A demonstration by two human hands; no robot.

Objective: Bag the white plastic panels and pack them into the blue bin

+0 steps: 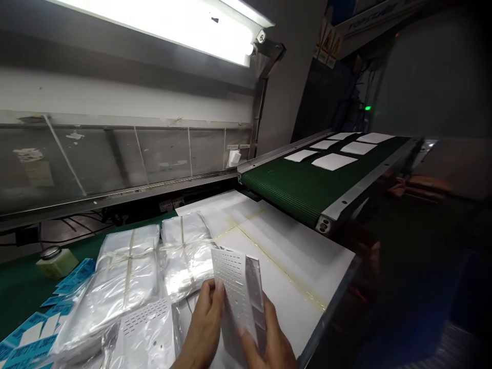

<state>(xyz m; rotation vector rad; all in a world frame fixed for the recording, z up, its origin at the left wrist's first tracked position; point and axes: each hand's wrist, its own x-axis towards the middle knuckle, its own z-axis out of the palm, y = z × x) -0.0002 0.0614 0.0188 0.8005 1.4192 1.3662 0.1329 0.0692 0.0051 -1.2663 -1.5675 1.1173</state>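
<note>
Both hands are at a pair of thin white plastic panels, held upright above the white-covered table. The front slotted panel (232,287) shows rows of slots near its top and small holes lower down. Behind it, a second white panel (253,287) stands slightly apart at the right. My left hand (203,320) is closed with thumb and fingers at the front panel's left edge. My right hand (271,335) wraps the lower right side, thumb in front and fingers behind. Just left lies another slotted panel (146,333) in a clear bag.
Tied bundles of clear plastic bags (128,277) lie on the left. Blue printed labels (34,335) and a small yellowish bottle (57,262) are farther left. Behind, a green conveyor belt (284,187) carries several white panels (334,162). A bright lamp (172,23) hangs above.
</note>
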